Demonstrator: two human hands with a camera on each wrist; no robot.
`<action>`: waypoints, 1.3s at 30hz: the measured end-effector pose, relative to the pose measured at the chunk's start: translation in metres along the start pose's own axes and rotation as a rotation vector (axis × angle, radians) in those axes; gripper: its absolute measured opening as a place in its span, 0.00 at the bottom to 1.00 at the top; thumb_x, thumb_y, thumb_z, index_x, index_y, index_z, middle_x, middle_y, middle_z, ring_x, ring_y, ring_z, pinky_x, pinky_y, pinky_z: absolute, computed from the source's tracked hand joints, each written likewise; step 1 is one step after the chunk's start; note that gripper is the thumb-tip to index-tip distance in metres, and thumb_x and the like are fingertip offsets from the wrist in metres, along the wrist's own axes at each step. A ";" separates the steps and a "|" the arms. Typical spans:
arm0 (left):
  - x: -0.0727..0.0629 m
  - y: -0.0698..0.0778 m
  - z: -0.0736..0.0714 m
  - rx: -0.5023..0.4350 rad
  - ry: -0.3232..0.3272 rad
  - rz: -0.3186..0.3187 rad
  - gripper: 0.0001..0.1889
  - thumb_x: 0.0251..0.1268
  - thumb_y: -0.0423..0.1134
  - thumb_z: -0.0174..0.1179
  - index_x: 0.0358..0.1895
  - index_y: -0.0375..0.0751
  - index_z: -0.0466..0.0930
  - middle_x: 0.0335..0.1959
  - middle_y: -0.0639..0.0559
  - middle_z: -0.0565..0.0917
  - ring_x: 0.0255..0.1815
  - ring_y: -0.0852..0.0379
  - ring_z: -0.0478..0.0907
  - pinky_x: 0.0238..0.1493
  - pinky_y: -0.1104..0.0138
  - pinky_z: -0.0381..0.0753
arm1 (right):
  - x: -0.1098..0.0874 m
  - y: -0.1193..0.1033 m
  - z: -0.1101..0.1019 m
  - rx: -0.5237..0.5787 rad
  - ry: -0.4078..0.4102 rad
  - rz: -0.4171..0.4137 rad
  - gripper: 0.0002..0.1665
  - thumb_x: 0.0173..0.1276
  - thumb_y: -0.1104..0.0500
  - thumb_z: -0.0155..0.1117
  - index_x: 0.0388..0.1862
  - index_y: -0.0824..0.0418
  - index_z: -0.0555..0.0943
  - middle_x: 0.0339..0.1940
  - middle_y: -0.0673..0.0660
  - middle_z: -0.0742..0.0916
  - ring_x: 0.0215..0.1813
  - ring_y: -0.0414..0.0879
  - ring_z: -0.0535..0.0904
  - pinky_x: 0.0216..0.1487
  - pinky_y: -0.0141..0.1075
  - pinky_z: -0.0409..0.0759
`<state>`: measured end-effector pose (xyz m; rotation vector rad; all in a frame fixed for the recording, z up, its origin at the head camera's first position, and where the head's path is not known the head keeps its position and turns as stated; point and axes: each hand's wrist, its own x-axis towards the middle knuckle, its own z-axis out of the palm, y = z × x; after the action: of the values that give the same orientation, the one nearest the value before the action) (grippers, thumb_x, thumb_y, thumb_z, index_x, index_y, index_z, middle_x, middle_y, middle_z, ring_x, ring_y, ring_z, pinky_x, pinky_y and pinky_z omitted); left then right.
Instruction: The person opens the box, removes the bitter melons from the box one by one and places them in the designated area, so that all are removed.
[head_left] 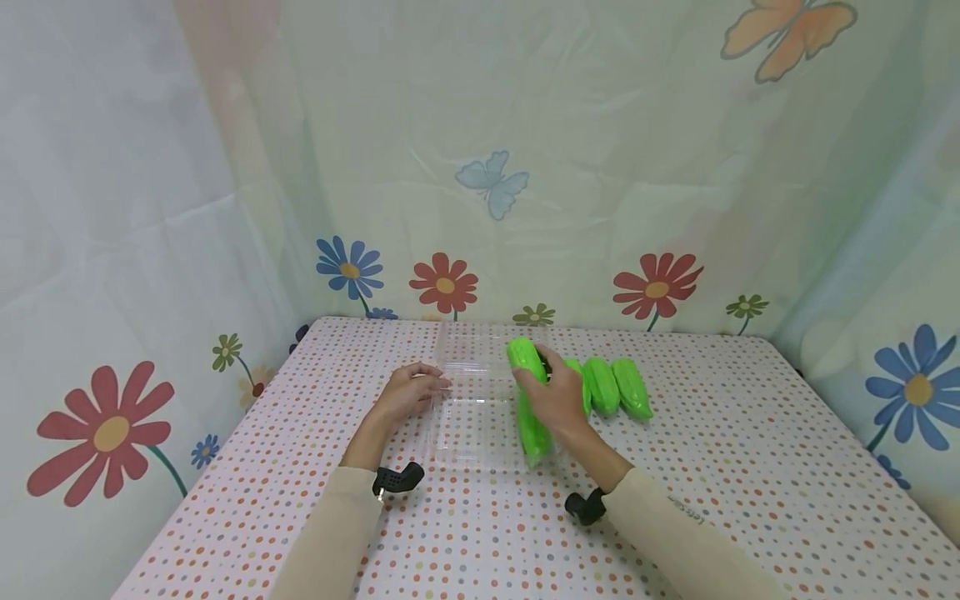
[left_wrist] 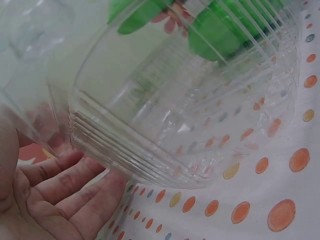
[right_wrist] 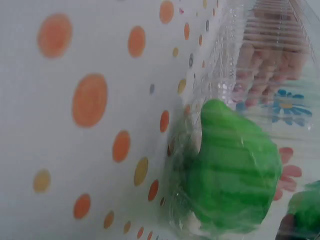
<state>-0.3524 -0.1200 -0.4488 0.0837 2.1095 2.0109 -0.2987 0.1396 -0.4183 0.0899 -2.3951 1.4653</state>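
A clear plastic box with ribbed walls stands mid-table, its clear lid folded back. My left hand is at the box's left side; in the left wrist view its fingers are nearly straight and right at the ribbed wall. With my right hand I grip a bright green, oblong, ribbed piece in shiny wrap, over the box's right part. Another such green piece lies lengthwise inside, along the right wall; the right wrist view shows this piece through the plastic.
Right of the box, several more green pieces lie side by side, the nearest partly hidden by my right hand. The table wears a dotted cloth. Flower-printed curtains close off the back and both sides.
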 end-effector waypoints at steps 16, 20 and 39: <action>0.001 0.000 0.000 0.003 0.007 -0.014 0.19 0.73 0.36 0.58 0.63 0.30 0.74 0.57 0.38 0.85 0.59 0.46 0.83 0.40 0.69 0.77 | 0.004 0.005 -0.010 0.039 0.061 0.025 0.38 0.73 0.50 0.63 0.77 0.62 0.66 0.63 0.64 0.80 0.58 0.56 0.78 0.57 0.49 0.80; 0.000 0.000 0.000 0.002 0.004 -0.011 0.20 0.73 0.36 0.58 0.63 0.30 0.73 0.57 0.38 0.85 0.59 0.46 0.83 0.40 0.68 0.77 | 0.006 0.008 -0.013 0.047 0.090 0.018 0.38 0.72 0.52 0.64 0.76 0.64 0.66 0.62 0.65 0.80 0.58 0.57 0.78 0.59 0.50 0.79; 0.001 -0.001 0.000 0.007 0.008 -0.013 0.21 0.73 0.37 0.58 0.63 0.29 0.73 0.55 0.42 0.87 0.56 0.49 0.85 0.38 0.69 0.78 | 0.024 0.027 -0.045 -0.081 0.177 -0.020 0.37 0.71 0.54 0.63 0.75 0.67 0.67 0.63 0.69 0.81 0.57 0.59 0.79 0.55 0.52 0.80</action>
<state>-0.3535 -0.1195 -0.4497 0.0638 2.1161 2.0004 -0.3160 0.1943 -0.4149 -0.0336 -2.2995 1.3075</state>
